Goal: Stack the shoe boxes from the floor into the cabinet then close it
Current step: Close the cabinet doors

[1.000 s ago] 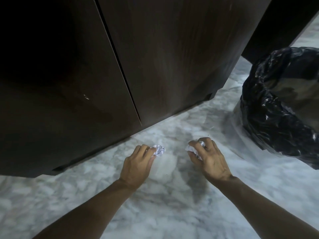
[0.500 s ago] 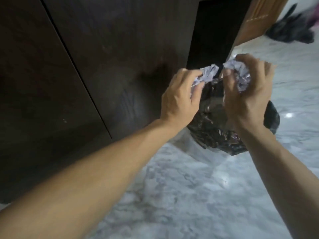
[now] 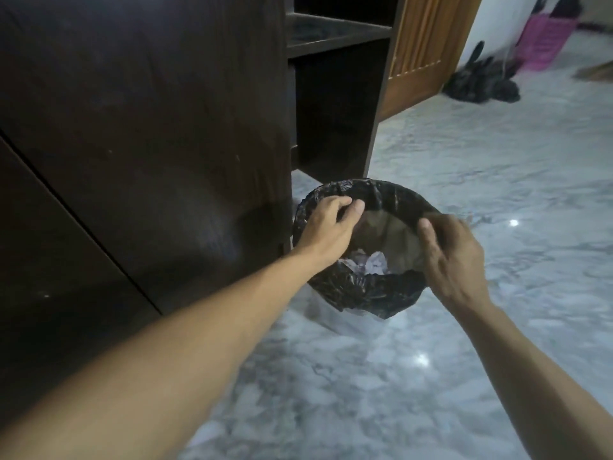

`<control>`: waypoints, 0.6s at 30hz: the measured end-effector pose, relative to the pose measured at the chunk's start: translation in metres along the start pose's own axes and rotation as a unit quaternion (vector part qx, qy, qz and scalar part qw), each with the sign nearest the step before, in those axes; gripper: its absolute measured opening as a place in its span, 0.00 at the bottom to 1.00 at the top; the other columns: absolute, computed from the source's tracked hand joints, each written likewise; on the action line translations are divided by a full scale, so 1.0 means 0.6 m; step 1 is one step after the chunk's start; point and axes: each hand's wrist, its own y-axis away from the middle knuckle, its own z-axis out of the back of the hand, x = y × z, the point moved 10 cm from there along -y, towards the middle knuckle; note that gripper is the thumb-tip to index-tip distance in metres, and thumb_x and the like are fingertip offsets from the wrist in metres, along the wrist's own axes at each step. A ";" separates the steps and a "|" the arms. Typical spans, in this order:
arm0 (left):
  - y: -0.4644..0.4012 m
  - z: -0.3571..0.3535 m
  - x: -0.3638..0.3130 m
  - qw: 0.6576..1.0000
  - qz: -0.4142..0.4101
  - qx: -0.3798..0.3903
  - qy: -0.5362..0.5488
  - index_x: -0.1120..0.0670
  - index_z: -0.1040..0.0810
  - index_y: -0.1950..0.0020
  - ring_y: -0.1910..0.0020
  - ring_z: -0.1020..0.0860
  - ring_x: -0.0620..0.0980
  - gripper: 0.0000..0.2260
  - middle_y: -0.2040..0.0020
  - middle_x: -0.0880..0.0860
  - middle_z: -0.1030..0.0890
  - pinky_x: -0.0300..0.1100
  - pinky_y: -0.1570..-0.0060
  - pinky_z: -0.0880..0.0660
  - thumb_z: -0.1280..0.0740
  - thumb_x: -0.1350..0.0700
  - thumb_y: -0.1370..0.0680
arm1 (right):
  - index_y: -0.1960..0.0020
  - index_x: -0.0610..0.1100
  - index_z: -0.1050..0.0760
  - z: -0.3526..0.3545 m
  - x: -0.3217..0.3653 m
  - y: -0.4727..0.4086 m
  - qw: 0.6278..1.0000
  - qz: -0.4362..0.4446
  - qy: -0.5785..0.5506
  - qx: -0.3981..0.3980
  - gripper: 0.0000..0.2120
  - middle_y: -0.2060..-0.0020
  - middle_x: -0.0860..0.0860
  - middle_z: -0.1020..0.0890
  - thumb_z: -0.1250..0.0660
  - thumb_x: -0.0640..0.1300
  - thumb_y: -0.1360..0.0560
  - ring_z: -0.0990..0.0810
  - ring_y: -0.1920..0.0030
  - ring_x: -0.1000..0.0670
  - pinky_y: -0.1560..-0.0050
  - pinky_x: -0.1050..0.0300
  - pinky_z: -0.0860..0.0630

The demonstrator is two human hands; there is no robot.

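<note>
The dark wooden cabinet (image 3: 139,134) fills the left, its doors closed. No shoe box is in view. A waste bin lined with a black bag (image 3: 365,293) stands on the marble floor by the cabinet's right corner. Crumpled white paper (image 3: 371,262) lies at its bottom. My left hand (image 3: 326,227) hovers over the bin's left rim, fingers loosely curled and holding nothing. Over the right rim, my right hand (image 3: 454,260) is also relaxed and holds nothing.
Behind the bin an open dark shelf unit (image 3: 335,104) shows bare shelves. A light wooden door (image 3: 421,54) stands beyond it. A black bag (image 3: 481,83) and a pink basket (image 3: 544,41) sit on the floor at the far right.
Both hands lifted crumpled paper from the floor, carried it right to the bin and let it go. The paper now lies inside the bin.
</note>
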 end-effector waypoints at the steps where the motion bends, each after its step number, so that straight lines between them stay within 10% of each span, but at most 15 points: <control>1: 0.012 0.002 0.000 0.999 -0.025 0.002 -0.034 0.56 0.26 0.31 0.30 0.31 0.51 0.21 0.31 0.53 0.28 0.42 0.30 0.38 0.40 0.45 0.19 | 0.39 0.41 0.23 0.000 -0.006 0.013 1.000 -0.001 0.023 0.004 0.24 0.42 0.43 0.21 0.43 0.57 0.23 0.26 0.40 0.42 0.43 0.56 0.32; 7: 0.099 -0.012 0.044 0.974 -0.058 0.016 -0.218 0.56 0.41 0.22 0.21 0.56 0.48 0.34 0.19 0.52 0.50 0.49 0.25 0.62 0.40 0.38 0.22 | 0.27 0.42 0.41 -0.048 -0.050 0.070 0.992 -0.053 0.045 0.100 0.50 0.27 0.43 0.36 0.43 0.78 0.33 0.27 0.34 0.38 0.43 0.41 0.24; 18: 0.070 0.035 0.102 0.956 0.061 0.062 -0.279 0.56 0.52 0.20 0.21 0.61 0.48 0.37 0.19 0.50 0.59 0.59 0.24 0.59 0.47 0.35 0.21 | 0.26 0.38 0.45 -0.114 -0.016 0.054 0.984 -0.063 0.095 0.134 0.54 0.23 0.43 0.47 0.38 0.75 0.36 0.25 0.36 0.36 0.48 0.45 0.24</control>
